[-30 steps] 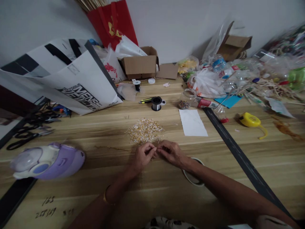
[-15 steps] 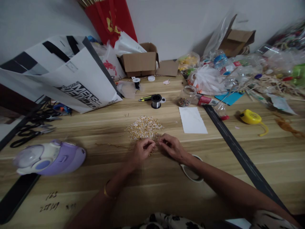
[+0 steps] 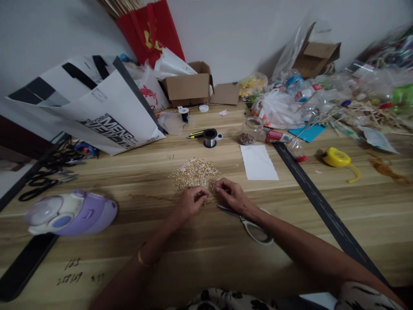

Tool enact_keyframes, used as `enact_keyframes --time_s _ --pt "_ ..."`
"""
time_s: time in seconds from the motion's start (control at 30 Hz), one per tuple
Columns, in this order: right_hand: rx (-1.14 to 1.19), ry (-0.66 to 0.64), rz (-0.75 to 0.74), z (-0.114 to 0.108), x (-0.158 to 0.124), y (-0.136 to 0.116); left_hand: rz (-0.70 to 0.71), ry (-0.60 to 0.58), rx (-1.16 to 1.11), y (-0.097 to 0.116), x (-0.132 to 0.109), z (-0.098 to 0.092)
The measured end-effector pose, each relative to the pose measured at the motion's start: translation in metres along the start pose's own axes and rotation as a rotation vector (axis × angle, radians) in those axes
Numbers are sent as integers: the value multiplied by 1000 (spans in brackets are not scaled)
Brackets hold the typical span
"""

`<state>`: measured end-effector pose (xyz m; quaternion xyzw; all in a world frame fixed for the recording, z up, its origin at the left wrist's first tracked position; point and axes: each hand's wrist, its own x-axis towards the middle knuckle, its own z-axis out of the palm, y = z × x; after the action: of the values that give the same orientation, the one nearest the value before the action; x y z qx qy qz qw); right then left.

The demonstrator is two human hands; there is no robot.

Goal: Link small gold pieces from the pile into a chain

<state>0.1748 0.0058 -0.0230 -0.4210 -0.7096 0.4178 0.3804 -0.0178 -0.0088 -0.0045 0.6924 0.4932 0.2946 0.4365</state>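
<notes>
My left hand (image 3: pixel 192 201) is closed in a pinch at the near edge of a pile of small gold and clear beads (image 3: pixel 195 170). A thin gold beaded strand (image 3: pixel 151 197) lies on the table to its left and runs to this hand, with a bit showing again near the fingertips. Just to the right, my right hand (image 3: pixel 234 197) also pinches, its fingertips a small gap from the left ones. Whatever it holds is too small to make out. Below my right wrist lie white-handled scissors (image 3: pixel 247 224), partly covered by the forearm.
Beyond the beads stand a wire spool (image 3: pixel 210 138), a utility knife (image 3: pixel 195 134) and a jar of beads (image 3: pixel 251 132). White paper (image 3: pixel 259 162) and a yellow tape measure (image 3: pixel 337 157) lie right. A purple-and-white device (image 3: pixel 84 214) and black-handled scissors (image 3: pixel 40 187) are left.
My right hand has opened a slight gap from the left, and more of the scissors shows beneath my right forearm. The view has shifted slightly. Both hands stay pinched by the bead pile.
</notes>
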Motion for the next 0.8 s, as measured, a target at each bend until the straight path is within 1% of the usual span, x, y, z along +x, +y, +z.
enact_keyframes --time_s 0.13,0.37,0.57,0.67,0.8 --pt "-94 -27 -20 0 -1 0 16 -7 20 3 -1 3" --pt "-300 -162 -81 -1 -6 -10 47 -16 97 12 -2 1" --pt "-437 -177 -103 -1 -7 -8 53 10 129 13 -1 -6" --pt "-473 -179 -97 -1 -6 -7 57 -39 220 13 -3 -9" --pt "-492 -186 -79 -1 -6 -6 103 -149 472 17 -9 -11"
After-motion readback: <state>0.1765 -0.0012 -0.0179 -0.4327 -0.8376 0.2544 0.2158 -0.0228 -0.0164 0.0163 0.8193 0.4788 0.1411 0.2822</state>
